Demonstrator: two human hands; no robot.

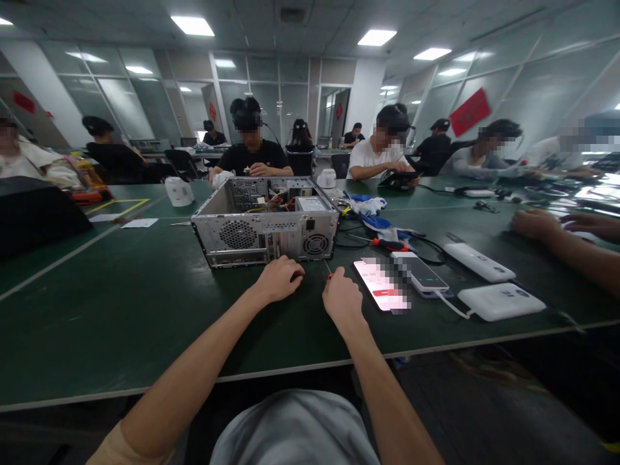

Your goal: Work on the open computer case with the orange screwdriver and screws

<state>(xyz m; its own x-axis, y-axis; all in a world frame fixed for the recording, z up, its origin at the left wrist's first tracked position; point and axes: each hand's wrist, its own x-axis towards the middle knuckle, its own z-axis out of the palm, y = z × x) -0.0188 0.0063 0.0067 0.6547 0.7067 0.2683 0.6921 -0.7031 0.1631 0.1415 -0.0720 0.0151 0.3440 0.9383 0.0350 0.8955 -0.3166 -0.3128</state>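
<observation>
A bare metal computer case (290,226) lies on the green table (145,310), its rear panel facing me and its top side open. Wires and a power supply show inside it. Against the lower edge of that panel rests my left hand (279,280), its fingers curled; whatever they hold, if anything, is hidden. My right hand (343,298) is closed around a screwdriver (330,276). Only a bit of its orange-red handle and the thin shaft show, with the shaft pointing up at the case's lower right corner. I cannot tell whether the tip touches a screw.
Right of my hands lie a lit phone (380,287), a second device (421,271) with a cable and white power banks (501,302). Another red-and-black screwdriver (390,245) lies near blue-and-white gloves (378,226). A co-worker's hand (535,223) rests at right; other people sit across the table.
</observation>
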